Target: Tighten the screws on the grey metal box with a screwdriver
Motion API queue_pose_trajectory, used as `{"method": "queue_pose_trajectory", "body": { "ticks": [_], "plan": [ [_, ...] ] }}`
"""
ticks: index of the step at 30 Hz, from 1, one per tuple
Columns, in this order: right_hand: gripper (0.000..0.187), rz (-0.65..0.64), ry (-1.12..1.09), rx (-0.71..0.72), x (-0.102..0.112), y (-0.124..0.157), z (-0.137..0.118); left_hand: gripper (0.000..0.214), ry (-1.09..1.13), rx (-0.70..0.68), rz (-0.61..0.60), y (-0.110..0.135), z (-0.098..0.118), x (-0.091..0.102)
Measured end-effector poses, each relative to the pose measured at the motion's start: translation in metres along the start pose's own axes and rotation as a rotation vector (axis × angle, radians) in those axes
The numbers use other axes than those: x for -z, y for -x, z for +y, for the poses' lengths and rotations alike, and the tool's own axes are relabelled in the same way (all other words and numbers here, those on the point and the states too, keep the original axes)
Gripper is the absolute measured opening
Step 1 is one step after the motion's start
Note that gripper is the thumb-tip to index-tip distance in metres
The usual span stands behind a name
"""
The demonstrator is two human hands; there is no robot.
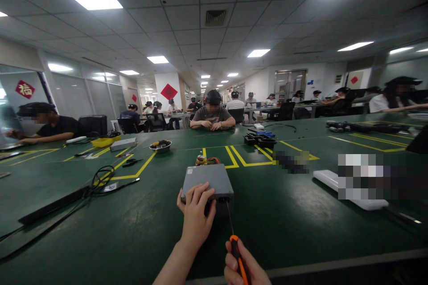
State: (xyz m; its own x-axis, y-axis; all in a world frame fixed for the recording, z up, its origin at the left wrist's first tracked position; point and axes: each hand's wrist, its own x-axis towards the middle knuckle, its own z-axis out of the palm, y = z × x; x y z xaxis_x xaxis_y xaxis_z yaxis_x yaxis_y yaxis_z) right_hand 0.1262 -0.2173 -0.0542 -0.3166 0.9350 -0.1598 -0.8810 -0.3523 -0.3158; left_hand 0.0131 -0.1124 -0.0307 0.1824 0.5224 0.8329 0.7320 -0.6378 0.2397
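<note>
A flat grey metal box (207, 179) lies on the green table (133, 222) right in front of me. My left hand (196, 213) rests on the box's near edge, fingers curled over it and gripping it. My right hand (244, 267) is closed round the orange and black handle of a screwdriver (236, 242). Its thin shaft runs up to the near face of the box, beside my left hand. A small bundle of coloured wires (203, 160) shows just behind the box.
Black cables (100, 180) and a long black bar (53, 207) lie to the left. A white flat device (347, 191) sits at right. A metal bowl (160, 145), a yellow tray (103, 141) and black parts (261, 139) stand farther off. People sit at the tables beyond.
</note>
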Motion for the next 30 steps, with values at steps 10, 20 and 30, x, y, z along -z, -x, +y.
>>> {"method": "queue_pose_trajectory", "body": {
  "ticks": [10,20,30],
  "plan": [
    [0.039,-0.036,-0.022,0.03,0.005,0.002,-0.008,0.023,0.014,0.003,-0.003,0.0,0.0,0.001],
    [0.036,0.041,-0.032,0.028,0.004,0.005,-0.008,0.024,0.007,0.009,-0.021,-0.001,0.001,0.002],
    [0.04,0.054,-0.088,-0.009,-0.018,0.011,-0.013,0.024,-0.018,-0.006,-0.011,-0.002,0.001,0.002]
  ]
}}
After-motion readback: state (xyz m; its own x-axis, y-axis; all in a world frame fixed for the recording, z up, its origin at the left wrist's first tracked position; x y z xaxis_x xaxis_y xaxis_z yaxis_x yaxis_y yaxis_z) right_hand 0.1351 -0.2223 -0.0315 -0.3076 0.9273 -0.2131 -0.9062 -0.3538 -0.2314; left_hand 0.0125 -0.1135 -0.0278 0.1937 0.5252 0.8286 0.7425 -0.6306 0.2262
